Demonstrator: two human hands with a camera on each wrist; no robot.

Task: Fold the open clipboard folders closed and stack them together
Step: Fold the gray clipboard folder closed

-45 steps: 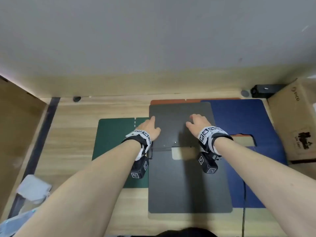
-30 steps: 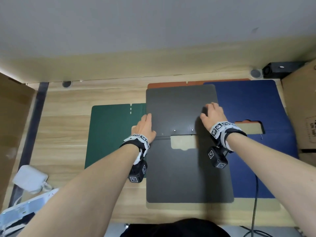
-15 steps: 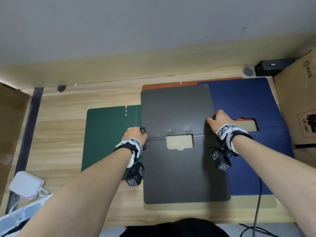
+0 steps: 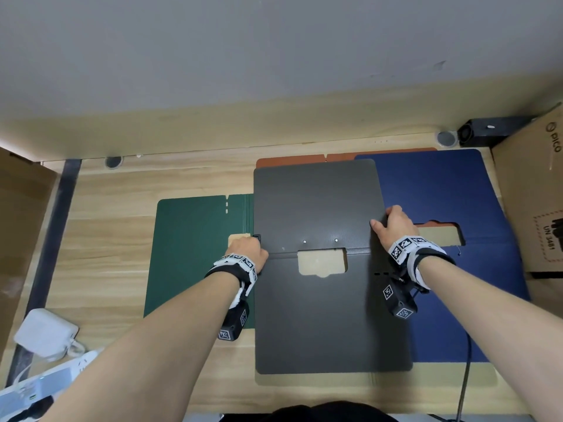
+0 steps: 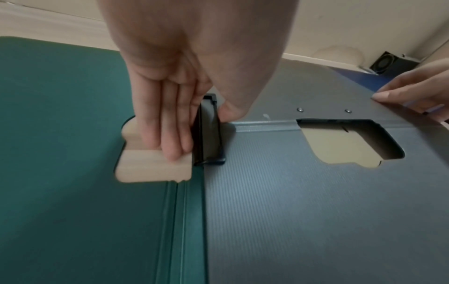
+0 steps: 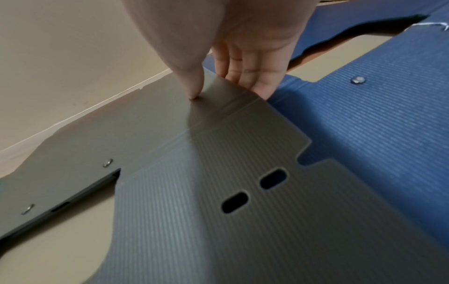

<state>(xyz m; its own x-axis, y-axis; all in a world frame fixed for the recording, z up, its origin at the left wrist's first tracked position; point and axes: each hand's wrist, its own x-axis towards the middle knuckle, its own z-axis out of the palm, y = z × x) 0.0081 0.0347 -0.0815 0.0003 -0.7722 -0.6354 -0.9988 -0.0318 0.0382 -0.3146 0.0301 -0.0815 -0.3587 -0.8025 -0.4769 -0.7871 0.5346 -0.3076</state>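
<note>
A grey clipboard folder lies open in the middle of the wooden desk, its fold line running left to right. My left hand grips its left edge at the fold, thumb on top and fingers down beside a black clip. My right hand pinches the right edge, thumb on top and fingers under the slightly raised edge. An open green folder lies to the left and an open blue folder to the right. An orange folder shows at the back.
A cardboard box stands at the right edge and a black device sits behind it. A white adapter and a power strip lie front left. A black cable hangs off the front right.
Both hands slid off the top of the grey folder's far panel, outward and nearer, to its left and right edges at the fold, where they now grip it.
</note>
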